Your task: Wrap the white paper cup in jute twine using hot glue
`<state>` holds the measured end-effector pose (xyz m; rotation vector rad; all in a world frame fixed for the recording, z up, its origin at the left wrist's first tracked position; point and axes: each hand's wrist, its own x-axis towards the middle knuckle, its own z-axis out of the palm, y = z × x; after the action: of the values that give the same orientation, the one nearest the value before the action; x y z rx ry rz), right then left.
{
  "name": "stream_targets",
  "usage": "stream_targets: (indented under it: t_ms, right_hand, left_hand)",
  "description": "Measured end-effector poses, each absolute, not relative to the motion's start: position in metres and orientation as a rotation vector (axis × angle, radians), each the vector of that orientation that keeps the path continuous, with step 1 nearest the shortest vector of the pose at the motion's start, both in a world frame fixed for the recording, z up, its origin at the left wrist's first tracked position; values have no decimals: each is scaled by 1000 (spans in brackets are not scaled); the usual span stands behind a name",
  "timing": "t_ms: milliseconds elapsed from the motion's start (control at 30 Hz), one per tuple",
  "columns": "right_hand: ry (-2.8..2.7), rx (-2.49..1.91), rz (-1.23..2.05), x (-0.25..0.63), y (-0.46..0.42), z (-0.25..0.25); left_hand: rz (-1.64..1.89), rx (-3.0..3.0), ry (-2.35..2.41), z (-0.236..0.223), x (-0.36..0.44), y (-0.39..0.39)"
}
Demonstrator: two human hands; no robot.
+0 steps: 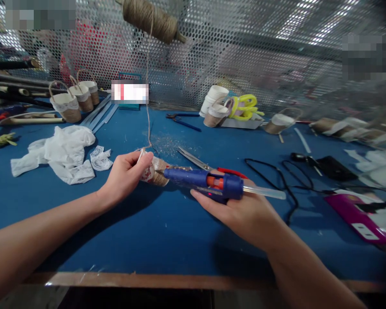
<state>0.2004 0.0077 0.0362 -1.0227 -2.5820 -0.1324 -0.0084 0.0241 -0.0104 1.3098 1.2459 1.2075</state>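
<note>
My left hand (pixel 128 174) is closed round a small cup (pixel 161 174) wrapped in brown twine, lying on its side with a white and red patterned band near its rim. In my right hand (pixel 241 214) is a blue glue gun (pixel 199 180), with a clear glue stick (pixel 265 192) poking out of its back. The gun's nozzle meets the twine side of the cup, or is very close to it. A strand of twine (pixel 148 116) runs from the cup up to a large spool (pixel 149 21). Scissors (pixel 196 159) with red handles lie just behind the gun.
White lace (pixel 64 154) lies at the left, with finished small baskets (pixel 67 107) behind it. Pliers (pixel 183 120), stacked white cups (pixel 214 99) and yellow ribbon (pixel 244 107) sit toward the back. At the right are a black cord (pixel 273 171) and a magenta power strip (pixel 357 219).
</note>
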Motion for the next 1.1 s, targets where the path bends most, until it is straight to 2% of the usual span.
stream_targets:
  t_ms: [167,500,833,1100]
  right_hand:
    - [-2640,-930,-171,201,7,37]
    - [-2565,-992,-18,199,6,40]
    - [-2590,-958,-223,204,3,36]
    - [-2626,-775,-628,202,3,41]
  left_hand:
    - [1198,1316,1255,-11,-8,24]
    - [1200,1314,1252,-10,-8,23]
    - [1191,1334,1269,-8,-8,22]
    - [1228,1343,1255,-12,-7,23]
